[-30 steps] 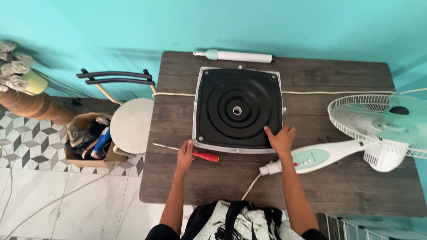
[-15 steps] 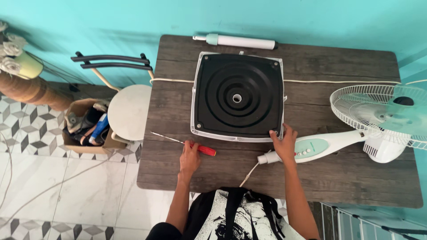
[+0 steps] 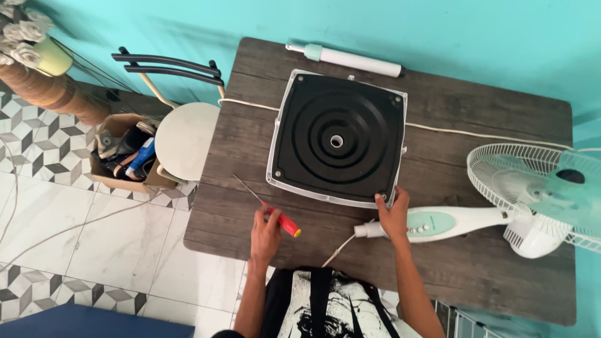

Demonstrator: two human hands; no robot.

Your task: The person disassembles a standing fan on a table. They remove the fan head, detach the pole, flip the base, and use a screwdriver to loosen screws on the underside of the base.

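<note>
With my left hand (image 3: 265,233) closing loosely over the red-handled screwdriver (image 3: 270,209) lying at seven o'clock of the square black-and-white fan base (image 3: 337,139) on the desk (image 3: 501,275), I should grip its handle firmly while my right hand (image 3: 394,216), fingers spread, steadies the base's five o'clock corner.

The screwdriver (image 3: 270,211) has a red handle with a yellow end and a thin metal shaft. It lies flat on the table, right under the fingers of the left hand (image 3: 266,235), and its shaft points away up and to the left of that hand. The fan base (image 3: 338,138) is a square black plate with round ridges, a centre hole and a white rim. It lies upside down; the right hand (image 3: 394,216) touches its near right corner.
</note>
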